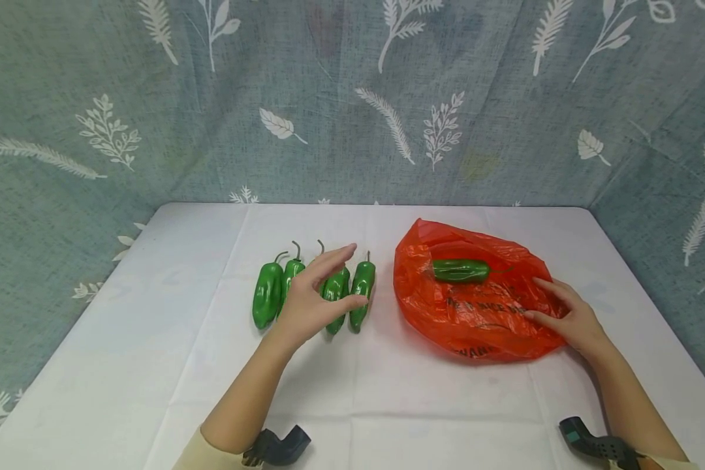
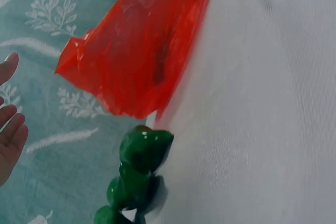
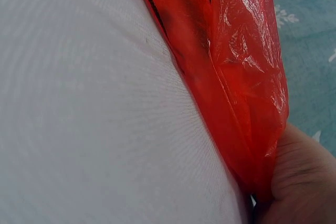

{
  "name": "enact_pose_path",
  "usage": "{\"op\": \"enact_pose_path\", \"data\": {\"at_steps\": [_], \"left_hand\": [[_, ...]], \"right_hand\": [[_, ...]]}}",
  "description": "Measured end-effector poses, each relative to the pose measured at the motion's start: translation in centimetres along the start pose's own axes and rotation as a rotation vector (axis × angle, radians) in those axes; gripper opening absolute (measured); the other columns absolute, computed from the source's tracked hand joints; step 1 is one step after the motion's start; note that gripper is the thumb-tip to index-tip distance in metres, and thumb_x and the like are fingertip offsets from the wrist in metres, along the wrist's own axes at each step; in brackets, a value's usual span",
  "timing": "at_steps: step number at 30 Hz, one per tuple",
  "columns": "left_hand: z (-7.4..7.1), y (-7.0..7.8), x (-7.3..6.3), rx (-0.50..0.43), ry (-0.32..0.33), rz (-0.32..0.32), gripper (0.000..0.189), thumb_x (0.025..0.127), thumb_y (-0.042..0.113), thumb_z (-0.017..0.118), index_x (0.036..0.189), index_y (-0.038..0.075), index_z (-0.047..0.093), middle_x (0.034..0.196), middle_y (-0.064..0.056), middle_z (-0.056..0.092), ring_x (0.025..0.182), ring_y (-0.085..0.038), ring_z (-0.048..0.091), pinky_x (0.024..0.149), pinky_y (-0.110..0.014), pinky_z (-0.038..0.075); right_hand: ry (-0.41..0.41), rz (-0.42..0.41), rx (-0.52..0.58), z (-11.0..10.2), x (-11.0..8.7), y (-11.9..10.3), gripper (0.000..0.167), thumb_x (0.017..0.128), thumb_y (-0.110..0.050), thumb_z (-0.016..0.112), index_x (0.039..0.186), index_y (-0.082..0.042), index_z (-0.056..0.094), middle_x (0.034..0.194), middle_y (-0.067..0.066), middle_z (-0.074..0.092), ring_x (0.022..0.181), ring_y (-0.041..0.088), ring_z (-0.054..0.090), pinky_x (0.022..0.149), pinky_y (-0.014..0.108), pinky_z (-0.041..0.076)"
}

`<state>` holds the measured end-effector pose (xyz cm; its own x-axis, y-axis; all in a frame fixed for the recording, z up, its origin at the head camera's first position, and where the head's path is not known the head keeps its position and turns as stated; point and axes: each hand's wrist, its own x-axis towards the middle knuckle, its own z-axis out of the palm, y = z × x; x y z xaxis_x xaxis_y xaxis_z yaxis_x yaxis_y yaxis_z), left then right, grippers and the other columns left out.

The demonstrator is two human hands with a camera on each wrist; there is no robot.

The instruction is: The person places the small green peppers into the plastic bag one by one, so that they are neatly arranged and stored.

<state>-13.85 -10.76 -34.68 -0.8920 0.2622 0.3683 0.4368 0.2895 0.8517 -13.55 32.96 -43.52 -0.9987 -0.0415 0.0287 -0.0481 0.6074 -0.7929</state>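
My left hand (image 1: 314, 297) hovers over a row of several green chili peppers (image 1: 267, 295), its thumb and fingers spread apart with nothing between them. It hides part of the row's middle; the rightmost chili pepper (image 1: 362, 294) shows beside the thumb. To the right lies a crumpled red plastic bag (image 1: 482, 333) with black print. A single green chili pepper (image 1: 461, 271) lies on its side in the bag's mouth, stem pointing right. My right hand (image 1: 576, 320) holds the bag at its right edge; in the right wrist view, red plastic (image 3: 236, 77) covers its fingers.
A white cloth (image 1: 423, 418) covers the table, with fold lines across it. Blue-green fabric (image 1: 329, 130) with white leaf prints rises behind the table and at both sides. Each wrist wears a black camera mount (image 1: 279, 447).
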Motion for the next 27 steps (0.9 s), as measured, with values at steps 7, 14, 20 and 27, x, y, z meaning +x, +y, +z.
{"op": "enact_pose_path", "data": {"at_steps": [7,14,20,27], "left_hand": [[-1.8,-0.6,-0.5,-0.010,0.057,0.017,0.073,0.070,0.005,0.082,0.136,0.009,0.051,0.135,-0.003,0.053,0.122,-0.018,0.052,0.103,-0.022,0.039],[-3.7,-1.6,-1.0,0.000,0.129,0.032,0.074,0.070,-0.001,0.080,0.137,0.008,0.050,0.136,-0.007,0.051,0.125,-0.015,0.049,0.104,-0.020,0.037],[-5.1,-2.1,-0.9,-0.053,0.182,-0.025,0.071,0.073,-0.001,0.078,0.138,0.010,0.049,0.137,-0.005,0.050,0.128,-0.016,0.046,0.105,-0.020,0.036],[-6.2,-3.0,-0.8,0.006,0.223,-0.111,0.069,0.077,0.007,0.078,0.139,0.013,0.049,0.139,-0.003,0.049,0.129,-0.016,0.045,0.103,-0.016,0.036]], "right_hand": [[0.002,0.004,-0.006,0.0,0.0,0.0,0.073,0.086,-0.025,0.069,0.145,-0.004,0.032,0.149,0.031,0.020,0.133,0.054,0.017,0.097,0.073,0.023],[0.004,0.000,-0.011,0.0,0.0,0.0,0.072,0.086,-0.025,0.069,0.145,-0.003,0.033,0.149,0.030,0.021,0.134,0.053,0.017,0.097,0.073,0.024],[0.006,-0.015,-0.002,0.0,0.1,0.1,0.071,0.086,-0.023,0.069,0.144,-0.003,0.034,0.148,0.029,0.023,0.133,0.052,0.019,0.098,0.072,0.024],[0.003,-0.006,-0.006,0.0,0.1,0.3,0.072,0.087,-0.024,0.069,0.145,-0.005,0.033,0.149,0.029,0.022,0.133,0.052,0.018,0.097,0.072,0.024]]}}
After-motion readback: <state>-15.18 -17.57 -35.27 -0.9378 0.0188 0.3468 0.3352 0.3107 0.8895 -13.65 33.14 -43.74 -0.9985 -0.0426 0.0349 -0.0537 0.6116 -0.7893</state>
